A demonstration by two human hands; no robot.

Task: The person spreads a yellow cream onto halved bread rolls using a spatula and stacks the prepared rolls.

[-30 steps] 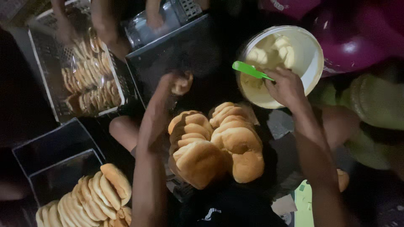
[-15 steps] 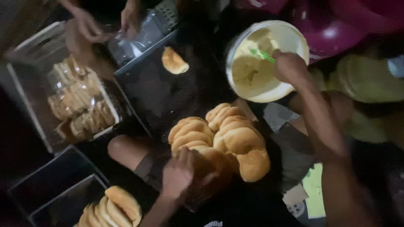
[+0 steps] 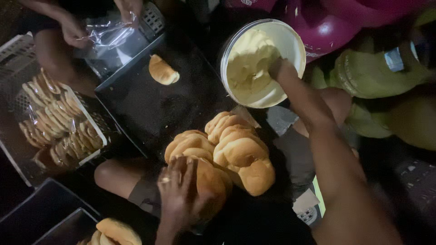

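Observation:
A pile of golden buns (image 3: 236,149) lies in front of me on a dark surface. My left hand (image 3: 179,193) rests on the nearest bun (image 3: 211,181) of the pile, fingers wrapped over its top. My right hand (image 3: 281,68) reaches over the rim of a white bowl (image 3: 295,43) of pale yellow cream, fingers curled down into it. The green spreader it held earlier is hidden under the hand. One bun (image 3: 163,70) lies alone on the black tray (image 3: 150,109) beyond the pile.
Another person's hands (image 3: 75,29) hold a clear plastic bag (image 3: 109,34) at the top left. A crate (image 3: 18,50) with bagged buns stands at the left. More buns (image 3: 116,229) lie at the bottom left. Magenta bowls (image 3: 318,22) and yellow-green containers (image 3: 372,72) crowd the right.
My left hand left a bun on the black tray and came back down to the pile. My right hand went deeper into the cream bowl.

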